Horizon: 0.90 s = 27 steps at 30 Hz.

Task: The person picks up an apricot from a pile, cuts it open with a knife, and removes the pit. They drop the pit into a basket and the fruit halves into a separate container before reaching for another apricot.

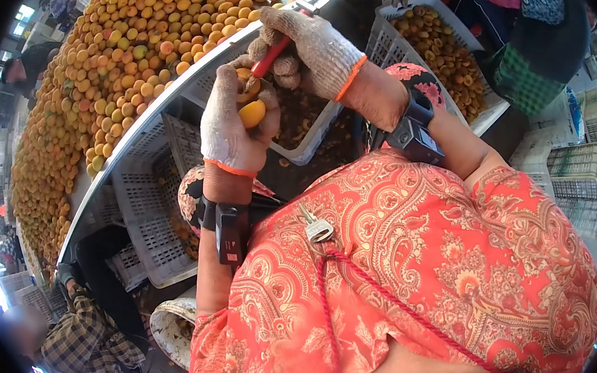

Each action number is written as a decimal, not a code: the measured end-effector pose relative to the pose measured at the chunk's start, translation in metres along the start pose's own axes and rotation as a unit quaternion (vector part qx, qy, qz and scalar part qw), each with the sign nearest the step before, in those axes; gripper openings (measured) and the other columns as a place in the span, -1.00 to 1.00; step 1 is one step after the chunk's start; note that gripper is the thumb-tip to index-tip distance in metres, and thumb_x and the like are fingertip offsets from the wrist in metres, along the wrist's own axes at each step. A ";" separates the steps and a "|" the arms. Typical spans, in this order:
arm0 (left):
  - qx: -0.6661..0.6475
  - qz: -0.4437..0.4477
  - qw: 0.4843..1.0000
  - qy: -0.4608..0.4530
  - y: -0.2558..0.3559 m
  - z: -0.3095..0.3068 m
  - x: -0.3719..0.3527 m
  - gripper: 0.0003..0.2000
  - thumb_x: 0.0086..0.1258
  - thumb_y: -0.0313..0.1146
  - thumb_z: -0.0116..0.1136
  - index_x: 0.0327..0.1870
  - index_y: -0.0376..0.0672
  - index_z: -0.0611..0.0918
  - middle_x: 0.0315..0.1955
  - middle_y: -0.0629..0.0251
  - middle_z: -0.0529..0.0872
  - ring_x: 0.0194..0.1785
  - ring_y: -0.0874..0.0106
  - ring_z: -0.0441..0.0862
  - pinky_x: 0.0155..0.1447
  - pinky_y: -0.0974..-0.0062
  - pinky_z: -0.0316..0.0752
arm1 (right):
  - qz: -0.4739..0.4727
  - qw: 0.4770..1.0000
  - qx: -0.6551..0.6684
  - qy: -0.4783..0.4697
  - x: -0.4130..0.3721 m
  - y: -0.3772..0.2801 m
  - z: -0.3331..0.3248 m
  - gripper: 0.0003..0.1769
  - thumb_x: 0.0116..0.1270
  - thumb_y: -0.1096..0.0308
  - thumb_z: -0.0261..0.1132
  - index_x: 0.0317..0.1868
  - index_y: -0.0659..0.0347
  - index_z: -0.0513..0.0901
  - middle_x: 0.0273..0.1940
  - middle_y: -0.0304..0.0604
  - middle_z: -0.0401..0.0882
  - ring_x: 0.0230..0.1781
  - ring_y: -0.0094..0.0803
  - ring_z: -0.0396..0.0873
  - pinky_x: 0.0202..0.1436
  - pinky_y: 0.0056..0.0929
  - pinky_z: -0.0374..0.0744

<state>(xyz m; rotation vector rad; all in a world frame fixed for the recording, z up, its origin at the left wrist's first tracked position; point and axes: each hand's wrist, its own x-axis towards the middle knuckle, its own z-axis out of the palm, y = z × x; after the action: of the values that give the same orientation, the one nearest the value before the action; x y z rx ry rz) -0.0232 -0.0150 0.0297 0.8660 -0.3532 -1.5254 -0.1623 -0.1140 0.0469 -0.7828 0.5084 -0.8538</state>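
My left hand (228, 125), in a whitish knit glove with an orange cuff, is closed around a yellow-orange apricot (253, 114). A second piece of apricot (249, 90) shows just above it, between the thumb and fingers. My right hand (317, 48), gloved alike, grips a red-handled knife (273, 56). Its pale curved blade points up and away past the knuckles. The handle's other end, with a small metal tip, is right at the upper apricot piece. Both hands are close together over a crate (302, 150) below the table's edge.
Whole apricots (134, 51) are heaped on the metal-rimmed table (106, 165) ahead. A white crate (147, 215) stands at left, and another crate (450, 10) at right holds cut apricots (436, 51). People work on both sides. A white bucket (168, 325) stands at lower left.
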 end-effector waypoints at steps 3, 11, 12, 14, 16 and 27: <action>-0.048 0.005 0.997 -0.053 -0.002 -0.003 0.005 -0.61 0.57 0.03 0.05 0.06 -0.13 0.57 -0.38 0.33 0.62 -0.48 0.50 0.51 -0.40 0.63 0.46 | 0.031 0.996 0.079 0.039 -0.001 0.006 -0.002 -0.70 0.55 0.14 0.16 -0.29 0.18 0.52 -0.42 -0.11 0.66 -0.75 -0.43 0.47 -0.77 -0.53 0.40; -0.114 -0.041 0.984 -0.130 -0.010 -0.011 0.018 -0.48 0.60 0.17 -0.14 0.10 -0.17 0.53 -0.44 0.30 0.60 -0.57 0.48 0.39 -0.50 0.55 0.22 | 0.055 0.962 0.245 0.108 0.007 0.019 -0.004 -0.73 0.54 0.13 0.19 -0.18 0.18 0.55 -0.28 -0.07 0.69 -0.47 -0.36 0.65 -0.50 -0.46 0.66; -0.114 -0.040 0.984 -0.132 -0.011 -0.014 0.019 -0.48 0.60 0.17 -0.14 0.10 -0.17 0.53 -0.44 0.30 0.60 -0.57 0.48 0.39 -0.50 0.55 0.22 | 0.028 0.972 0.201 0.122 0.003 0.017 0.000 -0.71 0.53 0.11 0.23 -0.12 0.18 0.60 -0.23 -0.10 0.71 -0.43 -0.37 0.66 -0.40 -0.46 0.66; -0.087 -0.055 0.991 -0.091 -0.011 -0.017 0.017 -0.48 0.60 0.17 -0.15 0.07 -0.17 0.55 -0.45 0.31 0.59 -0.57 0.49 0.39 -0.52 0.56 0.21 | -0.052 0.994 0.034 0.088 0.007 0.017 -0.009 -0.71 0.52 0.09 0.24 -0.10 0.16 0.63 -0.24 -0.14 0.71 -0.42 -0.38 0.65 -0.39 -0.49 0.64; -0.081 -0.038 0.993 -0.079 -0.008 -0.013 0.011 -0.51 0.60 0.15 -0.11 0.06 -0.16 0.56 -0.43 0.31 0.61 -0.58 0.48 0.39 -0.52 0.57 0.24 | -0.131 0.966 -0.222 0.029 0.002 0.011 -0.016 -0.74 0.49 0.14 0.29 -0.07 0.17 0.69 -0.31 -0.24 0.70 -0.38 -0.46 0.64 -0.34 -0.55 0.60; -0.017 0.022 0.987 0.158 0.012 -0.005 -0.002 -0.63 0.53 0.07 0.12 -0.09 -0.09 0.58 -0.35 0.29 0.66 -0.48 0.48 0.62 -0.56 0.69 0.39 | -0.332 0.735 -0.571 -0.155 -0.009 0.013 0.006 -0.73 0.28 0.46 0.36 0.01 0.14 0.69 -0.16 -0.16 0.67 -0.14 -0.24 0.68 -0.06 -0.36 0.63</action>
<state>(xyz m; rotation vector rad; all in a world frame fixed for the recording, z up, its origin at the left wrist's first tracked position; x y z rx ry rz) -0.0117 -0.0135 0.0350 1.0487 -0.1140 -1.3221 -0.1574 -0.0990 0.0416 -2.3236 0.4152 -0.9837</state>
